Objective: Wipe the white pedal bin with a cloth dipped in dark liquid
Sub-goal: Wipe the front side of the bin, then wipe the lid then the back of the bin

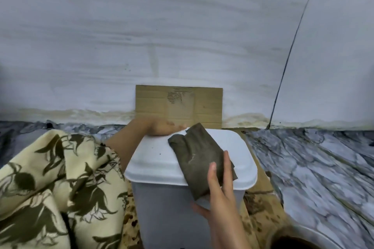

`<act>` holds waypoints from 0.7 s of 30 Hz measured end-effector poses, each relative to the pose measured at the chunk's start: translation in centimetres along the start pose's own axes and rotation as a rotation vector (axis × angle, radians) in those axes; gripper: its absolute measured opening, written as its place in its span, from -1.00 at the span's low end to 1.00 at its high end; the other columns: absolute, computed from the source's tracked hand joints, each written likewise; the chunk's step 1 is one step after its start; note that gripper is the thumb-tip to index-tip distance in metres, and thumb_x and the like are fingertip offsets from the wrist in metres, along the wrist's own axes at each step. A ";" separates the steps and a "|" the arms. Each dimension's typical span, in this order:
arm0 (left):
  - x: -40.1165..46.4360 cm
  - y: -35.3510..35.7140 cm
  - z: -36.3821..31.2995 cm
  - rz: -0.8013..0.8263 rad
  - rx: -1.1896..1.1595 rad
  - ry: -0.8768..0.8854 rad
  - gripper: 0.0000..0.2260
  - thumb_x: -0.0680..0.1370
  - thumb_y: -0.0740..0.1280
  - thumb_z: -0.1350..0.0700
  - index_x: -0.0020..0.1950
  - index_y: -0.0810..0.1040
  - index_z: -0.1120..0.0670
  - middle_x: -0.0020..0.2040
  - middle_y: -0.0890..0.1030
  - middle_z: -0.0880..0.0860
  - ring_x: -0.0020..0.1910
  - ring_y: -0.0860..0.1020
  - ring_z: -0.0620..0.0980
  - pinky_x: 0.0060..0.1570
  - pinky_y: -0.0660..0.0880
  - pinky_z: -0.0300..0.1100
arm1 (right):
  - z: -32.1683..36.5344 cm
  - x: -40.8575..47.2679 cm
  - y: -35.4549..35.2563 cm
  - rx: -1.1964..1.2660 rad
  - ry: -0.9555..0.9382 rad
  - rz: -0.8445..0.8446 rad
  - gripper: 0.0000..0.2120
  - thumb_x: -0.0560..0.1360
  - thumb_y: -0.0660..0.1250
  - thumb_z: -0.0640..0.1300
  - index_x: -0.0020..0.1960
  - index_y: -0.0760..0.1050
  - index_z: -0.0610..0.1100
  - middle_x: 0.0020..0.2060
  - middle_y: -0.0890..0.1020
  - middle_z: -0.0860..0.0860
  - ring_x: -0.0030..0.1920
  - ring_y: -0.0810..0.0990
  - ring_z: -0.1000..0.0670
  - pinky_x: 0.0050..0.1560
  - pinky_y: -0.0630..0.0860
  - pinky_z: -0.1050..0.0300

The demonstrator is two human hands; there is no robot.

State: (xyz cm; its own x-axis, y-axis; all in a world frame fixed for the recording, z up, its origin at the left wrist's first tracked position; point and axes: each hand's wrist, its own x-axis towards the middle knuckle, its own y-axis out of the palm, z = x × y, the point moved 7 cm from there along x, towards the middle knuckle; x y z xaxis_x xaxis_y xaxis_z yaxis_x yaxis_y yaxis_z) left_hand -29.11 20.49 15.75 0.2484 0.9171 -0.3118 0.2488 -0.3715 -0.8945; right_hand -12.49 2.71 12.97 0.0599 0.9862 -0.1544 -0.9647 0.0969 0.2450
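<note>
The white pedal bin stands in the lower middle of the head view, lid closed. A dark grey-green cloth lies folded across the right half of the lid and hangs over its front edge. My right hand holds the cloth's near end, fingers on top and thumb beneath. My left hand rests at the lid's far left edge with its fingers laid over the rim; the palm side is hidden.
Cardboard leans on the white wall behind the bin and more lies under it, spattered with dark drops. A bowl of dark liquid sits at the lower right. Marble-patterned floor spreads to the right. My patterned sleeve fills the lower left.
</note>
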 end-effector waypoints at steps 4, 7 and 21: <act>-0.8 -0.3 0.4 0.104 -0.086 0.002 -0.38 0.37 0.04 -0.53 0.30 0.44 -0.26 0.38 0.40 -0.20 0.39 0.34 -0.10 0.42 0.19 -0.01 | -0.4 0.3 -0.5 0.162 0.011 -0.006 -0.47 0.18 0.35 0.26 0.12 0.34 0.57 0.09 0.51 0.42 -0.08 0.59 0.20 -0.21 0.60 0.14; -2.3 -0.5 0.9 0.119 -0.231 0.058 -0.64 0.39 0.16 -0.47 0.00 0.53 -0.32 0.02 0.57 -0.35 0.08 0.52 -0.32 0.11 0.37 -0.24 | 0.7 0.6 -1.5 0.184 -0.054 -0.055 -0.46 0.21 0.34 0.27 0.17 0.34 0.53 0.11 0.48 0.41 0.07 0.55 0.21 -0.11 0.59 0.09; -11.5 5.3 3.1 -0.754 -1.499 -0.224 -0.48 0.54 0.36 0.08 0.47 0.30 -0.05 0.17 0.58 0.00 -0.01 0.60 -0.03 -0.10 0.55 -0.14 | 7.2 10.3 1.1 -0.098 -0.161 -0.006 -0.64 0.51 0.36 0.02 0.28 0.46 0.01 0.24 0.52 0.01 0.22 0.50 -0.01 0.25 0.47 -0.01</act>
State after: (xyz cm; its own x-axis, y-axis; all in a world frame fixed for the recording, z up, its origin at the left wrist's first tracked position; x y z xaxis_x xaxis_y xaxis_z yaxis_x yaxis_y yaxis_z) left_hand -33.55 8.46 13.59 -0.4263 0.8933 -0.1423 0.8778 0.4465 0.1734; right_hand -11.07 13.99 18.49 0.0981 0.9952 0.0019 -0.9841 0.0967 0.1487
